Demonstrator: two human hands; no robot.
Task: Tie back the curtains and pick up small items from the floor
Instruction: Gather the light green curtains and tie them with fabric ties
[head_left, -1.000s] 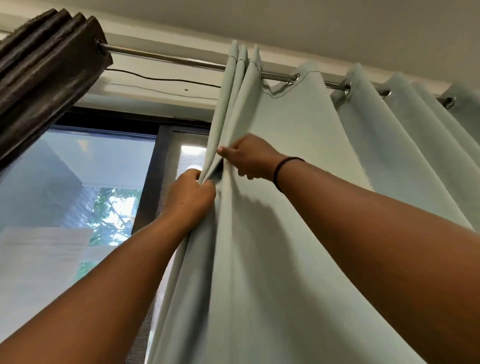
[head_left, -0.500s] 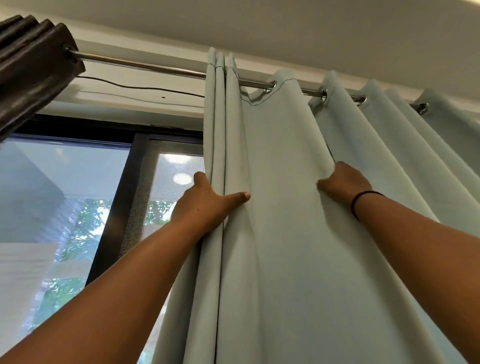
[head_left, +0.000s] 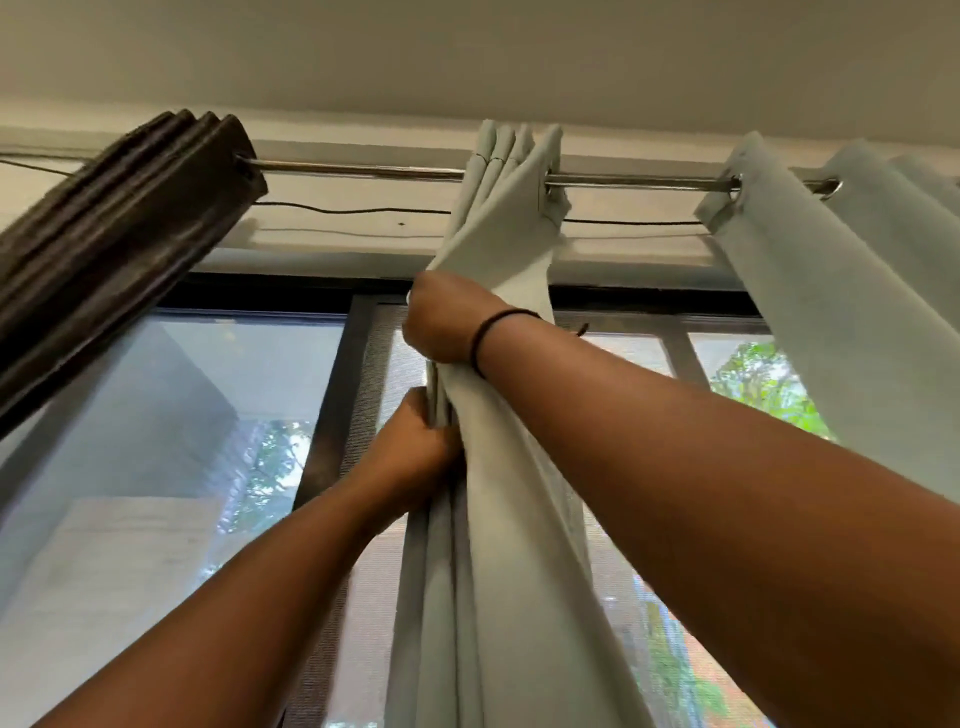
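In the head view, the pale green curtain (head_left: 498, 519) is seen from below, hung by metal eyelets on a steel rod (head_left: 363, 170) that runs left to right just under the ceiling (head_left: 467, 52). Its gathered folds are bunched into a narrow bundle whose long axis runs from the rod downward to the bottom edge of the frame, leaning slightly leftward between the rod and the hands, so that the folded top edges point up past the rod. The bundle is gripped by 2 hands stacked one above the other: the right hand (head_left: 447, 325), with a dark band (head_left: 488, 332) at its wrist, is curled tightly around the folds just below the rod, and the left hand (head_left: 415, 447) is closed around the same folds directly beneath it, its fingers hidden in the fabric. A further stretch of the same pale green fabric (head_left: 831, 322) is spread along the rod to the right, well apart from the bundle at rod height. A dark brown curtain (head_left: 119, 218) is stacked in pleats at the left end of the rod. A thin black cable (head_left: 353, 212) is strung along the white wall under the rod. Behind the fabric, a dark-framed window (head_left: 332, 395) is seen, with a neighbouring building and green foliage beyond the glass.
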